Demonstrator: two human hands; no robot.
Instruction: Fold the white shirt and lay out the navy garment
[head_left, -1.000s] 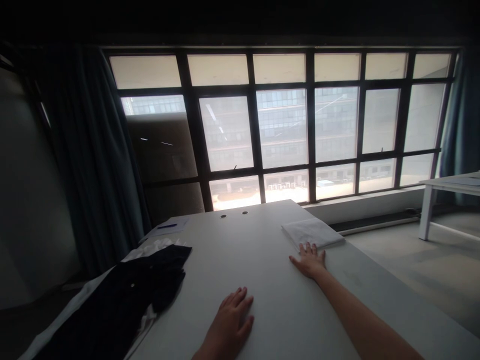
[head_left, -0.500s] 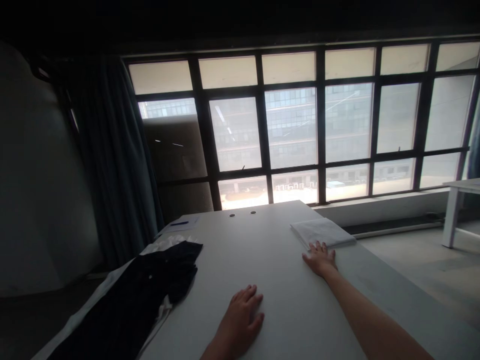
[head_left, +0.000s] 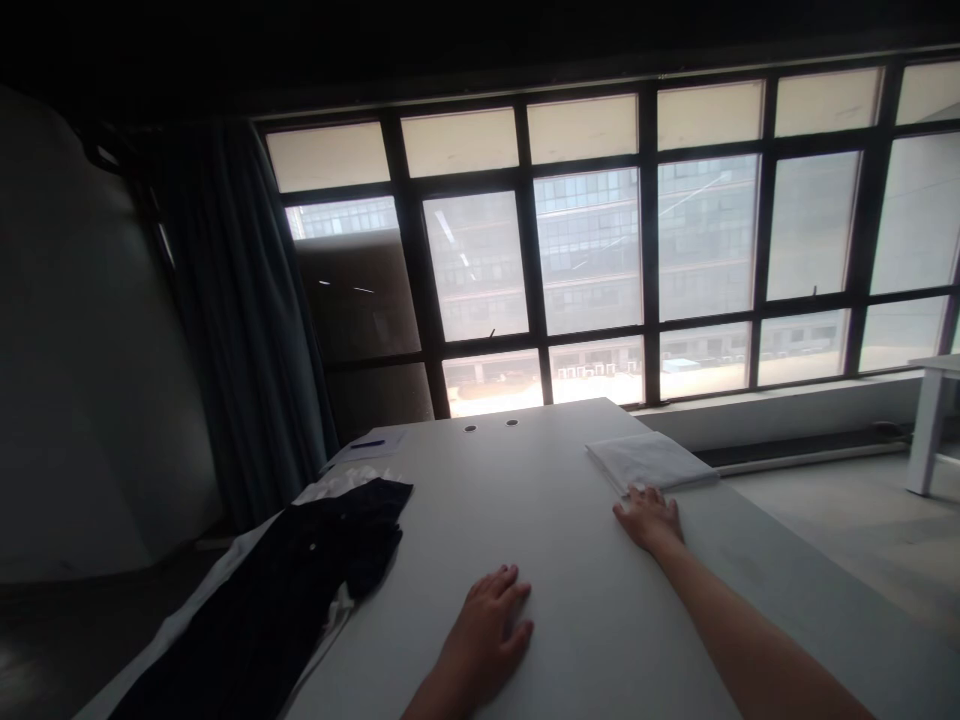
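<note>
Well, both bare hands lie flat on the white table (head_left: 570,600), fingers spread and holding nothing. The right hand (head_left: 649,518) has its fingertips at the near edge of a folded white cloth (head_left: 649,462), whose long axis is hard to judge; the left hand (head_left: 491,625) rests on bare tabletop, just right of a dark garment (head_left: 300,570). Neither hand has shifted on the table since the earlier view

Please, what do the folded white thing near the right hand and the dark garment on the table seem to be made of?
The folded white item looks like thin fabric or soft plastic sheet, matte with faint creases; the picture cannot settle which. The dark garment seems to be soft matte cloth, because it lies in loose folds.
</note>
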